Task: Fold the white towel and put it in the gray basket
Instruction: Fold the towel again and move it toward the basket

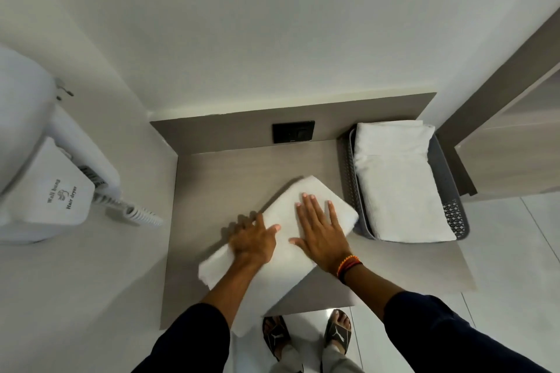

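Observation:
A white towel (303,191) lies diagonally on the grey-brown shelf (230,172), partly folded, its near end hanging over the front edge. My left hand (253,241) rests on the towel's left edge with fingers curled over it. My right hand (322,232) lies flat on the towel's middle, fingers spread. The gray basket (454,215) stands at the shelf's right end and holds another folded white towel (397,179).
A white wall-hung hair dryer (48,191) with a coiled cord (136,212) is on the left wall. A black wall socket (293,131) sits on the back panel. White walls close in behind and left. My sandalled feet (306,336) stand below.

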